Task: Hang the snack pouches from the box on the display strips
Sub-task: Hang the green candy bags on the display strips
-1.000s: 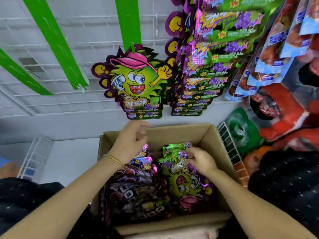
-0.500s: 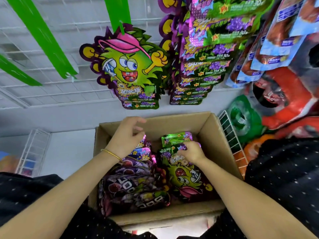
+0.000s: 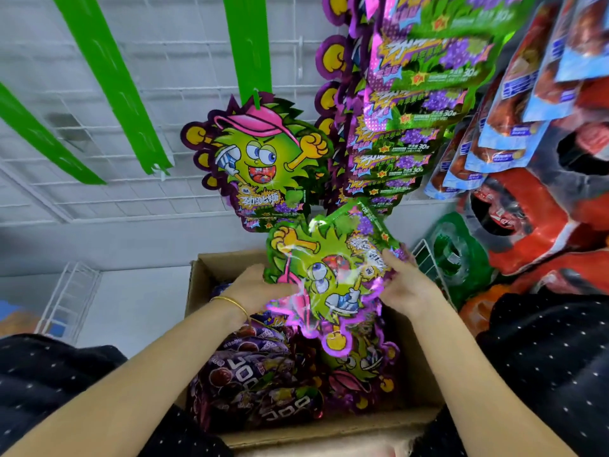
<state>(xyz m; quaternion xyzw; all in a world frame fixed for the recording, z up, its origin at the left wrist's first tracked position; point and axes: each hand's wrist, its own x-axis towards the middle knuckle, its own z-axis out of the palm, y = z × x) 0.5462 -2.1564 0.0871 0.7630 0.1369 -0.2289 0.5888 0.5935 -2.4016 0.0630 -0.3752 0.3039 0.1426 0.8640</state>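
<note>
A green cartoon snack pouch (image 3: 329, 275) is held upside down above the open cardboard box (image 3: 197, 275). My right hand (image 3: 408, 285) grips its right edge and my left hand (image 3: 253, 288) holds its left edge, fingers partly hidden behind it. More green pouches (image 3: 359, 374) and dark purple pouches (image 3: 250, 377) lie in the box. One matching pouch (image 3: 260, 159) hangs at the bottom of the middle green display strip (image 3: 247, 44). A full strip of the same pouches (image 3: 405, 110) hangs to its right.
Two bare green strips (image 3: 112, 77) (image 3: 39, 140) hang at the left on a white wire grid wall. Blue and red snack bags (image 3: 527, 110) crowd the right side. A white wire divider (image 3: 69, 298) stands on the shelf to the left of the box.
My right hand lifted a green pouch out of the box. My left hand moved right from the purple pouches and took hold of its left edge.
</note>
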